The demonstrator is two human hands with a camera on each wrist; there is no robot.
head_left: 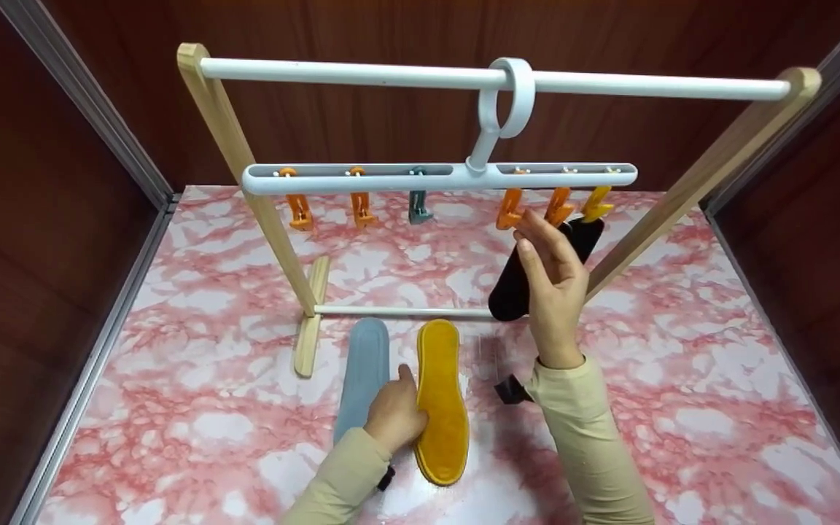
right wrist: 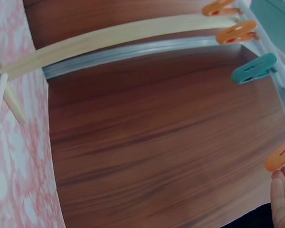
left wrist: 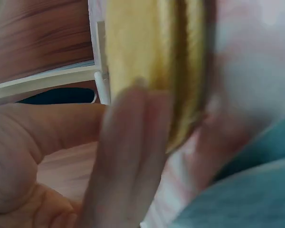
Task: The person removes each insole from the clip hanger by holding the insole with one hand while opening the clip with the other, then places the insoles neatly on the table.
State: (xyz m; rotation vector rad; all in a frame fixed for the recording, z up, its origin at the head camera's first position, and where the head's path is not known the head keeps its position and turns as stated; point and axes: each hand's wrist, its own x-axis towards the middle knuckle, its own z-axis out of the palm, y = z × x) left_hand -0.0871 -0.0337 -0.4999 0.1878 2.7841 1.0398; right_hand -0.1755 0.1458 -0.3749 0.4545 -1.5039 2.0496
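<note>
In the head view my right hand (head_left: 555, 284) is raised at the white clip hanger (head_left: 369, 179), fingertips close against an orange clip (head_left: 510, 209); the right wrist view shows the same orange clip (right wrist: 281, 154) just above them. Behind that hand a black insole (head_left: 513, 288) hangs slanted near another orange clip (head_left: 558, 205) and a yellow clip (head_left: 596, 204). My left hand (head_left: 397, 412) is low, its fingers touching the left edge of a yellow insole (head_left: 443, 408). Straight fingers lie against the layered yellow insole (left wrist: 137, 47) in the left wrist view. A grey-blue insole (head_left: 367, 364) lies partly under that hand.
The hanger hooks over the white top rod (head_left: 354, 73) of a wooden stand (head_left: 274, 240). On its left half hang two orange clips and a teal clip (head_left: 418, 206). A white lower rod (head_left: 405, 312) crosses above the pink marbled surface (head_left: 208, 423). Brown panels (head_left: 391, 29) enclose the space.
</note>
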